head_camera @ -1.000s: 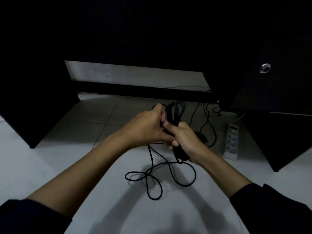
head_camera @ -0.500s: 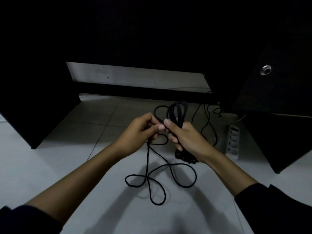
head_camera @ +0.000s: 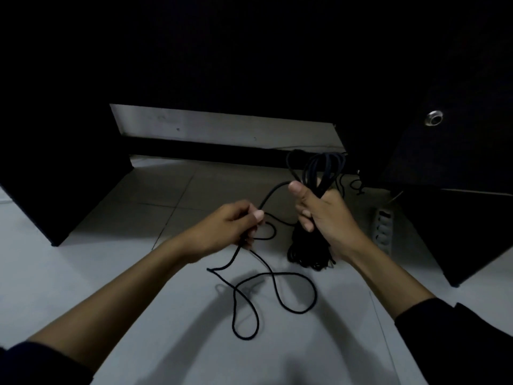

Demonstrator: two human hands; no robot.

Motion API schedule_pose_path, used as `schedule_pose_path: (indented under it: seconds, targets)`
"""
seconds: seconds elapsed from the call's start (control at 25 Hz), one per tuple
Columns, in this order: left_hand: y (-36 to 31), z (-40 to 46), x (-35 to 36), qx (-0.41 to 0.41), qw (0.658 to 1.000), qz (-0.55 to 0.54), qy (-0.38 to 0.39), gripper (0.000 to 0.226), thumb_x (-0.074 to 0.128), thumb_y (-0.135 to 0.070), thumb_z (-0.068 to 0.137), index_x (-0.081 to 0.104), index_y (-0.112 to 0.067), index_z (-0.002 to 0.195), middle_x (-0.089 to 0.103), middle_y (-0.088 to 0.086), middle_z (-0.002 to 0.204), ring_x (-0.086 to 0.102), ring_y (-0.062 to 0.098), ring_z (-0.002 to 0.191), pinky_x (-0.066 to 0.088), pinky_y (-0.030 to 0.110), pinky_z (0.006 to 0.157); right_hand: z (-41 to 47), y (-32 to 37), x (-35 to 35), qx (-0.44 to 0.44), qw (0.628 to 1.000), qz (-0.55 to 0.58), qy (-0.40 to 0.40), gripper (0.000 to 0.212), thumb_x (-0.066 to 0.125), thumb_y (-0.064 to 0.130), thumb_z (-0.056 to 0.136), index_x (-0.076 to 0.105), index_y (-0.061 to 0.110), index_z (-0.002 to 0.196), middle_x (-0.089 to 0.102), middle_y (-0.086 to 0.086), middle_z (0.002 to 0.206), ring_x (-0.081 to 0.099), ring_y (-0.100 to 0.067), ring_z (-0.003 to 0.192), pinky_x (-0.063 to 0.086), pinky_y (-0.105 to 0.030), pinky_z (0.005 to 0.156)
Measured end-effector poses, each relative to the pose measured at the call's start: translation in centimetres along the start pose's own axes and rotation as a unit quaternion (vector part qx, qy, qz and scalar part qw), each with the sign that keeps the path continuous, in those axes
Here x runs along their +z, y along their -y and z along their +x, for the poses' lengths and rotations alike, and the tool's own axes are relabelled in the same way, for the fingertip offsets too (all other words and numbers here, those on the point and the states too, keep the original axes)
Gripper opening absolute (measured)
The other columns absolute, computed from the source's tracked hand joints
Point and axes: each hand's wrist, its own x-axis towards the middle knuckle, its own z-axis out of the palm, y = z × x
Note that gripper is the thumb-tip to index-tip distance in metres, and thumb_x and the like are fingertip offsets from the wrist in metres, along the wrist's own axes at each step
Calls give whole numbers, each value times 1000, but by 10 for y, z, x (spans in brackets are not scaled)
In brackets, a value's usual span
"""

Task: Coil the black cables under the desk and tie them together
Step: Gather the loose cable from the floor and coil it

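Note:
My right hand (head_camera: pixel 323 215) grips a bundle of coiled black cable (head_camera: pixel 319 169); loops stick up above the fist and more loops hang below it near the floor. My left hand (head_camera: pixel 233 227) holds a single loose strand of the same cable (head_camera: pixel 273 191), a short way left of the bundle. From that hand the free length (head_camera: pixel 277 293) trails down and lies in loose loops on the pale tiled floor between my forearms.
A dark desk fills the top of the view, with a dark side panel (head_camera: pixel 55 176) at left and a cabinet with a round metal fitting (head_camera: pixel 434 118) at right. A white power strip (head_camera: pixel 384 229) lies on the floor by the cabinet, with more thin cables (head_camera: pixel 354 186) behind.
My hands have moved apart: the left hand drew a strand leftward and down, while the right hand lifted the bundle up and to the right. The loops on the floor shifted.

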Motion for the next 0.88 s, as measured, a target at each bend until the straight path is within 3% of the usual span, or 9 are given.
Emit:
schedule_pose_path:
  seconds: [0.2, 0.32, 0.44, 0.56, 0.88]
  targets:
    - [-7, 4, 5, 27, 980, -179, -79, 19, 45, -17, 99, 59, -5, 94, 52, 3, 78, 55, 7, 65, 56, 24, 68, -5, -6, 7, -1, 1000, -25, 0, 44, 55, 30, 94, 42, 11, 57, 34, 1, 46, 35, -8, 36, 32, -15, 42]
    - [-16, 9, 12, 34, 968, -240, -70, 19, 47, -17, 99, 60, -3, 93, 60, 8, 85, 62, 12, 72, 58, 29, 72, -8, -10, 20, -5, 1000, -10, 23, 26, 52, 23, 96, 59, 11, 75, 43, 4, 51, 42, -5, 42, 38, -15, 44]
    - [-21, 9, 18, 37, 968, -229, -100, 21, 53, -18, 96, 66, -2, 100, 68, 15, 93, 69, 17, 77, 58, 23, 72, -7, -13, 28, -11, 999, -3, 47, 21, 51, 26, 97, 64, 10, 91, 50, -1, 59, 46, -7, 50, 42, -18, 48]
    - [-22, 12, 17, 53, 963, -218, -150, 20, 61, -13, 90, 69, 0, 103, 72, 15, 99, 69, 11, 82, 55, 17, 72, -6, -14, 31, 8, 997, -2, 73, 34, 50, 29, 97, 60, -2, 106, 48, -12, 69, 44, -9, 53, 41, -20, 49]
    - [-27, 14, 20, 60, 951, -232, -195, 16, 70, -6, 83, 62, 3, 94, 66, 13, 77, 66, 7, 61, 51, 15, 57, -11, -11, 32, 25, 993, 31, 110, 41, 50, 22, 98, 52, -17, 111, 41, 5, 54, 43, -8, 47, 37, -20, 49]
